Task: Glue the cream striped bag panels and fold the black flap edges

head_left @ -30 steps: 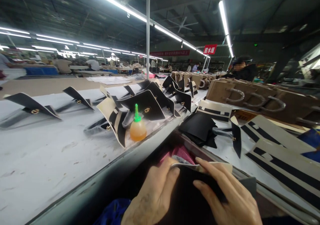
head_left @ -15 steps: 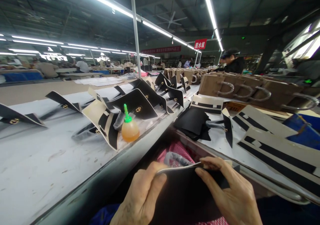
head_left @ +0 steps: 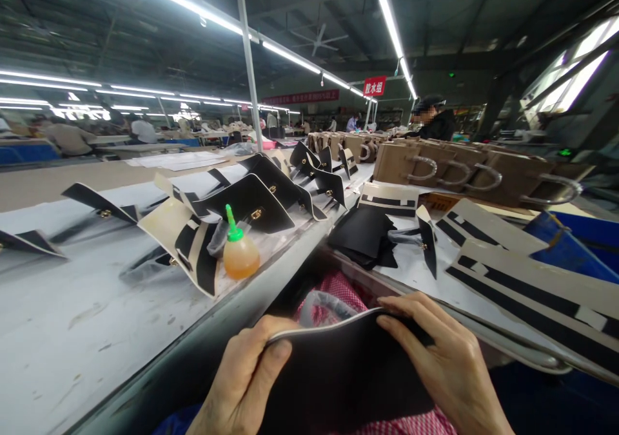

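At the bottom centre a black leather panel (head_left: 338, 370) with a pale edge bends between both hands. My left hand (head_left: 242, 383) grips its left edge, thumb on top. Fingers of my right hand (head_left: 445, 364) press on its right part, curled over the top rim. A small orange glue bottle (head_left: 239, 251) with a green nozzle stands on the white belt (head_left: 72, 319) to the left, beside cream-and-black flap pieces (head_left: 186, 245). Behind the panel lies red checked cloth (head_left: 338, 287).
Black flap pieces with gold clasps (head_left: 251, 200) line the belt. On the right table lie a stack of black pieces (head_left: 365, 235), striped cream panels (head_left: 522, 287) and brown bags with handles (head_left: 483, 171). A person (head_left: 432, 119) works beyond them. A blue bin (head_left: 575, 245) sits far right.
The panel has turned from lying under my hands to being held up and bent, its pale edge now arched. The view has shifted right, so the bottle sits further left.
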